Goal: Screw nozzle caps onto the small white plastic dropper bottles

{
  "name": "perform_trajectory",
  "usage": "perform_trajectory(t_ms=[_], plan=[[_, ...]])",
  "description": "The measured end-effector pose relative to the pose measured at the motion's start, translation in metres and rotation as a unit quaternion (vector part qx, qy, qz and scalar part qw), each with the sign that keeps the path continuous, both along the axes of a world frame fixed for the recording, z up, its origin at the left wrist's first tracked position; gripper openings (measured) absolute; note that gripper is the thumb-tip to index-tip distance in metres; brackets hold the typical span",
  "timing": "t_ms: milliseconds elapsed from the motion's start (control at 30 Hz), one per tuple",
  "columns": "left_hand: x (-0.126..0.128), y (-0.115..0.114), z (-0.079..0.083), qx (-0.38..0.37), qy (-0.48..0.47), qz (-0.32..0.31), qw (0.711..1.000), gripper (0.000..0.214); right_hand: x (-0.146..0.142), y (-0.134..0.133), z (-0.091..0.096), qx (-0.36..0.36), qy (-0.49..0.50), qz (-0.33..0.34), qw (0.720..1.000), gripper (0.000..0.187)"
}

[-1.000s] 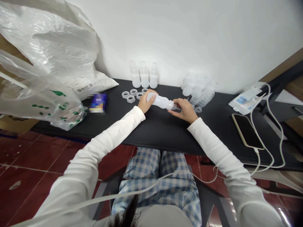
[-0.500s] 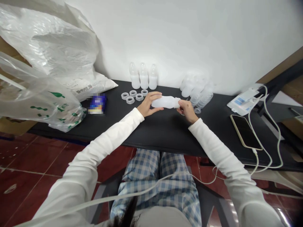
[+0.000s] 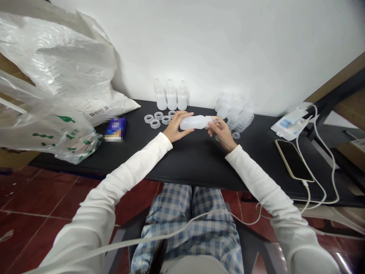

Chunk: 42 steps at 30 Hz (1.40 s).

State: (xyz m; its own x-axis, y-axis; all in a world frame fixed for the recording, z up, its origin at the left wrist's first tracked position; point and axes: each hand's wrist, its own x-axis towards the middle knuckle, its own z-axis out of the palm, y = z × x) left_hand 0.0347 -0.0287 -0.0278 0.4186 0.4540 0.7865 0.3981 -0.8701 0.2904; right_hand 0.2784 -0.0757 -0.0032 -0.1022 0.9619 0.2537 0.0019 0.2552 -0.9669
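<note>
A frosted white baby bottle lies sideways in the air above the black table, its neck to the right. My left hand is closed round its base end, fingers over the top and thumb below. At the neck, the fingers of my right hand pinch the screw collar; something thin and clear shows at the fingertips, too small to make out. Several translucent ring collars lie left of the bottle. Just beyond my right hand are clear domed caps, partly hidden by it.
Three capped bottles stand against the wall, with more frosted bottles to their right. Large plastic bags and a blue packet occupy the left. A phone, white cables and a white plastic case lie right.
My right hand's fingers have shifted slightly at the bottle's neck and opened a little. The left hand keeps its hold. The whole view has shifted slightly.
</note>
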Motion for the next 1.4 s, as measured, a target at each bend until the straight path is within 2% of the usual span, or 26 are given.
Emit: perform_trajectory(t_ms=[200,367,433,500,567,600,667,700,733,767,867,933,1033,1133,1167,1200,1267,1333,1400], plan=[[0.008,0.001,-0.009,0.010,0.005,-0.005,1.000,0.051,0.000,-0.002,-0.001,0.037,-0.028,-0.042,0.998,0.058],[0.007,0.003,-0.013,0.043,0.000,0.011,0.999,0.043,-0.002,-0.001,-0.002,0.053,-0.044,-0.027,0.997,0.063],[0.004,0.004,-0.012,0.042,0.002,0.024,0.999,0.041,0.004,0.003,0.001,0.080,-0.076,-0.020,0.994,0.062],[0.000,0.005,-0.009,0.034,-0.003,0.047,0.998,0.042,0.018,0.007,0.006,0.121,-0.114,-0.057,0.984,0.058],[-0.002,0.006,-0.007,0.026,-0.027,0.068,0.997,0.045,0.039,0.010,0.014,0.181,-0.156,-0.185,0.953,0.056],[-0.003,0.007,-0.007,0.024,-0.042,0.074,0.996,0.047,0.050,0.012,0.017,0.217,-0.190,-0.268,0.919,0.050],[-0.004,0.008,-0.007,0.020,-0.061,0.077,0.995,0.050,0.070,0.014,0.021,0.256,-0.264,-0.410,0.835,0.040],[-0.003,0.008,-0.007,0.017,-0.060,0.076,0.995,0.051,0.078,0.015,0.021,0.251,-0.297,-0.456,0.801,0.035],[-0.003,0.008,-0.007,0.013,-0.051,0.073,0.996,0.051,0.085,0.016,0.020,0.231,-0.325,-0.483,0.779,0.029],[-0.002,0.007,-0.008,0.010,-0.038,0.068,0.997,0.051,0.090,0.018,0.018,0.205,-0.351,-0.493,0.770,0.026],[0.000,0.005,-0.008,0.012,0.001,0.038,0.999,0.050,0.098,0.023,0.007,0.130,-0.395,-0.470,0.779,0.022],[0.000,0.004,-0.007,0.020,0.013,0.022,0.999,0.050,0.100,0.025,0.004,0.126,-0.395,-0.460,0.785,0.017],[0.000,0.003,-0.005,0.018,0.018,0.028,0.999,0.050,0.101,0.022,0.010,0.203,-0.362,-0.481,0.772,0.015],[0.001,0.002,-0.004,0.012,0.016,0.043,0.999,0.047,0.092,0.013,0.021,0.326,-0.316,-0.481,0.750,0.023],[0.001,0.002,-0.004,0.014,0.013,0.042,0.999,0.047,0.086,0.010,0.022,0.352,-0.304,-0.469,0.750,0.027],[0.001,0.002,-0.003,0.015,0.010,0.040,0.999,0.047,0.079,0.008,0.023,0.363,-0.296,-0.455,0.757,0.031],[0.001,0.001,-0.003,0.012,0.004,0.034,0.999,0.049,0.065,0.005,0.019,0.358,-0.279,-0.416,0.788,0.037],[0.001,0.000,-0.002,0.000,-0.002,0.034,0.999,0.051,0.051,0.003,0.012,0.338,-0.286,-0.354,0.824,0.038],[0.002,-0.001,-0.002,-0.010,-0.004,0.031,0.999,0.050,0.040,0.003,0.004,0.319,-0.283,-0.317,0.847,0.035]])
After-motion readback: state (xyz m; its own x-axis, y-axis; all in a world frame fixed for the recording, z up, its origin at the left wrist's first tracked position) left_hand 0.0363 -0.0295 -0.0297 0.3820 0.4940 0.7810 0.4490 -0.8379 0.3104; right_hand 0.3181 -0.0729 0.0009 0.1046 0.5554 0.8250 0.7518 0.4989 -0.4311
